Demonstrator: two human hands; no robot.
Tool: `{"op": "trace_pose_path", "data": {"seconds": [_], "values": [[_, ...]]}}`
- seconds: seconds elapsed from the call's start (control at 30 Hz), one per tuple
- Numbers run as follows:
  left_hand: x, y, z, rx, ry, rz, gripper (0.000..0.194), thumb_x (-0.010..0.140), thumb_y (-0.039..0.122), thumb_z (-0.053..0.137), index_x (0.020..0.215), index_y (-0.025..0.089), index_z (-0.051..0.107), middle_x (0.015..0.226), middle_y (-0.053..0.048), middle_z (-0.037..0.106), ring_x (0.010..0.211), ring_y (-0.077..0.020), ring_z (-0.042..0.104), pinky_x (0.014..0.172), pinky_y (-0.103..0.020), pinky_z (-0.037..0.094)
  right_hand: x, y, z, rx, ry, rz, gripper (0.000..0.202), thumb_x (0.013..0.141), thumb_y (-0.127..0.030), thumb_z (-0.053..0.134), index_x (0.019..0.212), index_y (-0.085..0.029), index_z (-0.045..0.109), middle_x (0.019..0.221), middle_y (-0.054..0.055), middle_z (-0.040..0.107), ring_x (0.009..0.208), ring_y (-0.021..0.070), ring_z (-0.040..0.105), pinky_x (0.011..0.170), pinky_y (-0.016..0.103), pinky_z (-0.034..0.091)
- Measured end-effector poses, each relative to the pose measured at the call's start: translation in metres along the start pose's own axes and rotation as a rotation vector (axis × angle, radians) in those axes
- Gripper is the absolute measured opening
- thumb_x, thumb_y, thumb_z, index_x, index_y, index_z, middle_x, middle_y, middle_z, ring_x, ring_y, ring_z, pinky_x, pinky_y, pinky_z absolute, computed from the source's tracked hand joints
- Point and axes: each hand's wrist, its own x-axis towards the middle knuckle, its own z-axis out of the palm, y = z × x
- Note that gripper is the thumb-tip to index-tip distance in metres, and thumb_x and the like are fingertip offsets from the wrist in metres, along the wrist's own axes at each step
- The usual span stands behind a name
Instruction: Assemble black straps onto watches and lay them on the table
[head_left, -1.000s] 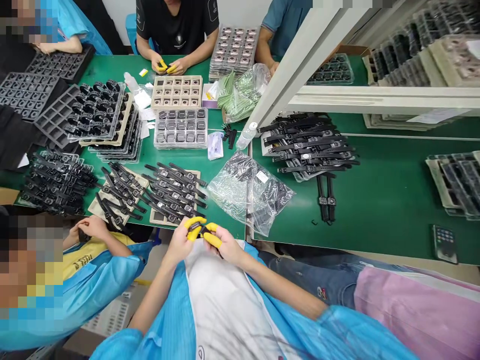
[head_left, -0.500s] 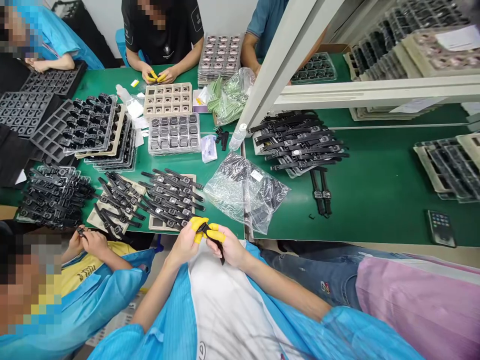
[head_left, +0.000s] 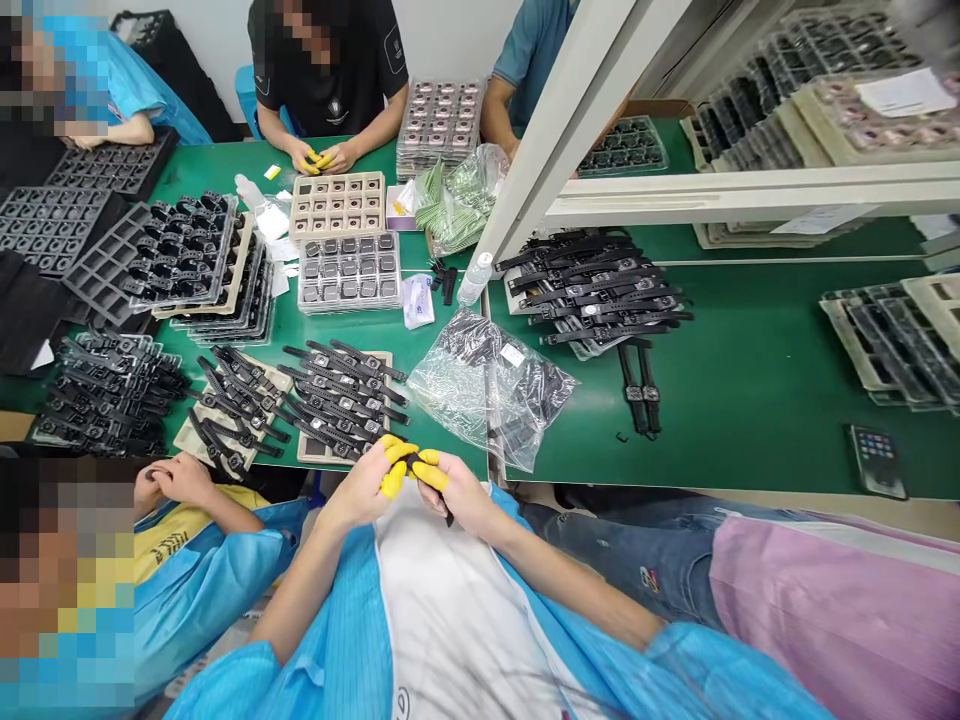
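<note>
We wear a bright blue smock [head_left: 352,640], open down the front over a white T-shirt [head_left: 450,610] with a small dark logo near its lower edge. Yellow rubber finger cots cover fingertips on our left hand [head_left: 364,485] and our right hand [head_left: 457,490]. Our forearms are bare.

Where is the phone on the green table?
In the head view the phone lies flat near the table's front edge, far to the right of the person's hands, below the trays at the right edge.
</note>
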Motion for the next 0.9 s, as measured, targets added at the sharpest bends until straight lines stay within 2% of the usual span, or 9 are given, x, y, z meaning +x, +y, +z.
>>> {"op": "trace_pose_path", "data": {"seconds": [0.17, 0.27, 0.33, 0.43, 0.53, 0.6, 0.73, 0.8, 0.9], "values": [[-0.011, -0.008, 0.011, -0.224, 0.142, -0.094, 0.041, 0.101, 0.026, 0.056, 0.142, 0.022, 0.057, 0.129, -0.012, 0.067, 0.117, -0.0237, 0.066, 0.102, -0.04, 0.055, 0.002, 0.005, 0.002, -0.041, 0.052, -0.069, 0.046, 0.084, -0.064, 0.07, 0.086, -0.023, 0.049, 0.051, -0.009, 0.052, 0.039, 0.0083, 0.038, 0.04, 0.022, 0.03], [-0.01, -0.01, 0.026, -0.354, 0.368, -0.145, 0.025, 0.094, 0.031, 0.07, 0.116, 0.02, 0.069, 0.111, -0.009, 0.072, 0.101, -0.0219, 0.071, 0.089, -0.036, 0.059, 0.005, 0.007, 0.004, -0.059, 0.053, -0.09, 0.048, 0.083, -0.066, 0.07, 0.086, -0.023, 0.048, 0.053, -0.01, 0.049, 0.041, 0.0086, 0.04, 0.041, 0.022, 0.033], [-0.004, -0.009, 0.029, -0.486, 0.516, -0.186, 0.024, 0.089, 0.037, 0.077, 0.103, 0.019, 0.07, 0.104, -0.009, 0.074, 0.094, -0.0216, 0.073, 0.082, -0.033, 0.06, 0.006, 0.007, 0.003, -0.045, -0.012, -0.025, 0.048, 0.083, -0.065, 0.069, 0.082, -0.023, 0.047, 0.052, -0.011, 0.043, 0.039, 0.0072, 0.035, 0.039, 0.022, 0.029], [0.007, -0.007, 0.015, -0.69, 0.78, -0.259, 0.033, 0.089, 0.045, 0.077, 0.106, 0.02, 0.063, 0.1, -0.007, 0.077, 0.081, -0.0194, 0.075, 0.076, -0.032, 0.062, 0.003, 0.006, -0.004, -0.064, -0.146, 0.141, 0.043, 0.085, -0.062, 0.066, 0.084, -0.021, 0.053, 0.053, -0.011, 0.039, 0.039, 0.0057, 0.025, 0.038, 0.021, 0.023], [0.01, -0.01, -0.01, -0.683, 0.974, -0.3, 0.035, 0.094, 0.048, 0.071, 0.112, 0.022, 0.056, 0.101, -0.006, 0.078, 0.07, -0.0169, 0.074, 0.074, -0.034, 0.063, 0.001, 0.003, -0.011, -0.187, -0.074, 0.136, 0.04, 0.084, -0.058, 0.07, 0.086, -0.02, 0.054, 0.056, -0.01, 0.043, 0.042, 0.0058, 0.028, 0.04, 0.021, 0.025], [0.006, -0.012, -0.019, -0.558, 0.836, -0.335, 0.032, 0.098, 0.045, 0.065, 0.117, 0.021, 0.057, 0.101, -0.007, 0.079, 0.075, -0.0189, 0.075, 0.078, -0.037, 0.064, 0.001, 0.001, -0.011, -0.21, 0.037, 0.034, 0.041, 0.082, -0.056, 0.074, 0.087, -0.022, 0.051, 0.061, -0.009, 0.049, 0.044, 0.0064, 0.035, 0.043, 0.021, 0.029], [-0.005, -0.012, -0.006, -0.234, 0.274, -0.216, 0.033, 0.101, 0.023, 0.053, 0.132, 0.02, 0.063, 0.124, -0.012, 0.074, 0.116, -0.0244, 0.07, 0.104, -0.045, 0.057, 0.006, 0.0, 0.003, -0.118, 0.015, -0.048, 0.04, 0.085, -0.055, 0.072, 0.092, -0.021, 0.052, 0.064, -0.006, 0.056, 0.047, 0.0081, 0.042, 0.047, 0.022, 0.031], [-0.007, -0.01, 0.004, -0.125, 0.15, -0.096, 0.046, 0.095, 0.011, 0.048, 0.139, 0.02, 0.06, 0.138, -0.012, 0.067, 0.13, -0.0248, 0.062, 0.113, -0.047, 0.051, 0.007, 0.0, 0.009, -0.081, -0.042, -0.022, 0.037, 0.085, -0.054, 0.07, 0.088, -0.021, 0.053, 0.056, -0.007, 0.052, 0.044, 0.008, 0.038, 0.045, 0.022, 0.027], [-0.009, -0.007, 0.011, -0.045, 0.086, -0.005, 0.056, 0.092, 0.004, 0.042, 0.145, 0.02, 0.054, 0.14, -0.014, 0.063, 0.133, -0.0239, 0.059, 0.113, -0.045, 0.052, 0.007, 0.0, 0.013, -0.02, -0.082, 0.029, 0.036, 0.082, -0.051, 0.071, 0.081, -0.021, 0.052, 0.049, -0.008, 0.045, 0.042, 0.0073, 0.028, 0.043, 0.023, 0.021]]}}
